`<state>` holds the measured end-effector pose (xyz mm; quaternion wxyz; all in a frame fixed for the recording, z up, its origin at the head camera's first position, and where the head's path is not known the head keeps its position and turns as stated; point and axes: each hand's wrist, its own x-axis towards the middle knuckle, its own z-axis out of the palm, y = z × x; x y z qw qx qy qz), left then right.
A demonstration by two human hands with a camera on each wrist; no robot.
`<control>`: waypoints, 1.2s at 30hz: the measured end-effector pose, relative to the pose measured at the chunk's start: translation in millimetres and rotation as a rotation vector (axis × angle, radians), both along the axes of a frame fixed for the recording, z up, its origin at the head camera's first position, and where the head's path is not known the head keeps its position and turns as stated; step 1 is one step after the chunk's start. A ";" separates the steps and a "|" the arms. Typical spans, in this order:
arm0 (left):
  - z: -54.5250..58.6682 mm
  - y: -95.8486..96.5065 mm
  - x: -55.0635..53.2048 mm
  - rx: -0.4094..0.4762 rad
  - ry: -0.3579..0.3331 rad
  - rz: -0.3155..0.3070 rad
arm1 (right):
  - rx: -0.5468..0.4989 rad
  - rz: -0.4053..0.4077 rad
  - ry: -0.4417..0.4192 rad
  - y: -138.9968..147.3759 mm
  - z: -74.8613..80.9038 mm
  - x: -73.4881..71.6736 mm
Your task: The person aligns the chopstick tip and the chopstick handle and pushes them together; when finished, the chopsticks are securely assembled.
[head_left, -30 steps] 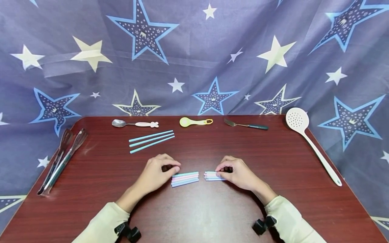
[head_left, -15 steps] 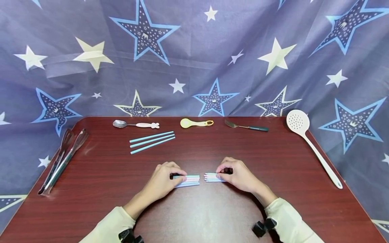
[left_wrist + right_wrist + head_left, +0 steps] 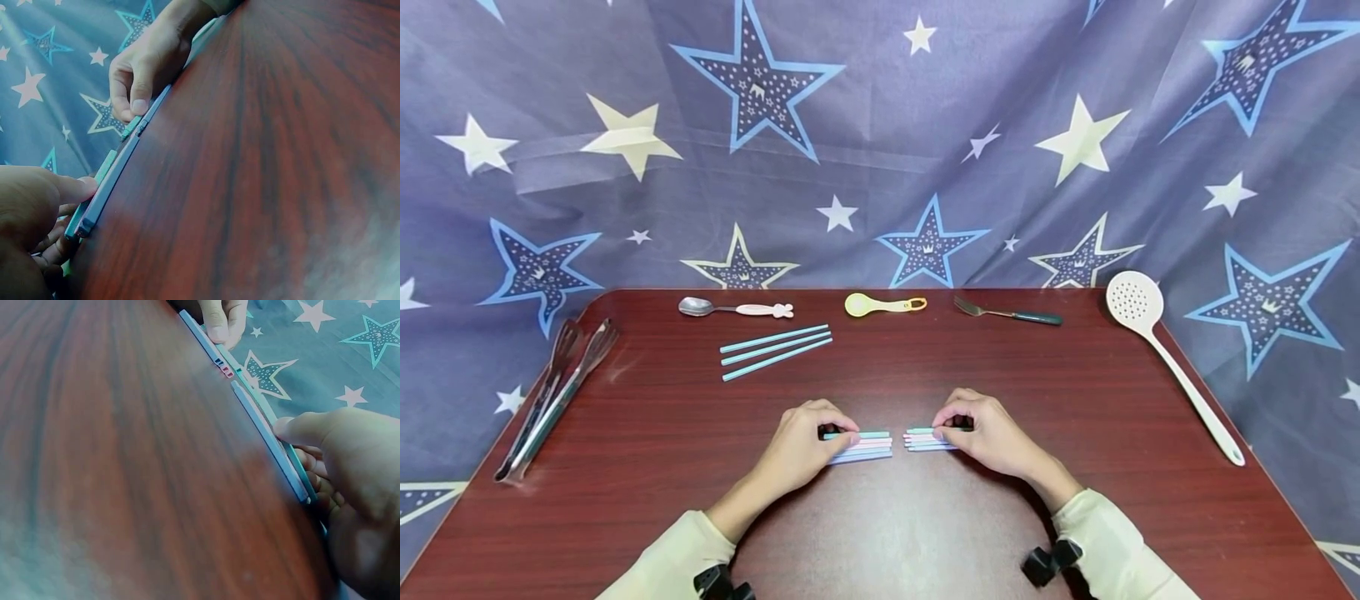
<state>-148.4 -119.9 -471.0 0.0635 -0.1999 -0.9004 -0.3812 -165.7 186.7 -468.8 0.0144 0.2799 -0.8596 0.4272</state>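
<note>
In the head view two rows of thin pastel sticks lie end to end with a small gap. The left row (image 3: 872, 451) and the right row (image 3: 917, 439) each hold green, pink and blue sticks. My left hand (image 3: 801, 442) pinches the green stick (image 3: 107, 164) at the far side of its row, thumb on top and fingers curled behind. Likewise my right hand (image 3: 988, 427) pinches the green stick (image 3: 299, 464) of the other row. Blunt stick ends with small openings show at the gap in the right wrist view; the sticks' outer ends are partly hidden by my hands.
Three long light-blue sticks (image 3: 775, 352) lie behind my left hand. Along the back edge are a spoon (image 3: 733, 308), a yellow measuring spoon (image 3: 883, 305) and a fork (image 3: 1007, 313). Metal tongs (image 3: 557, 400) lie at left, a white skimmer (image 3: 1176, 367) at right.
My left hand has come slightly right and down onto the left row, and its fingers now pinch there. The right hand stays at the right row.
</note>
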 end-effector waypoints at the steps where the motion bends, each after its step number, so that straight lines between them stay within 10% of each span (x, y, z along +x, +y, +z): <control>1: 0.1 -0.3 0.4 0.003 0.000 0.000 | 0.000 0.000 0.003 -0.1 -0.1 0.3; 9: 7.8 -4.5 -2.7 0.018 0.029 0.018 | -0.033 -0.013 -0.001 1.2 1.5 -2.2; 24: 60.1 -11.0 -18.4 0.092 0.164 -0.018 | -0.117 -0.063 0.115 -3.6 41.0 -13.4; 36: 68.1 -2.7 -24.3 0.127 0.218 -0.024 | -0.191 -0.040 0.182 -24.1 63.3 -21.9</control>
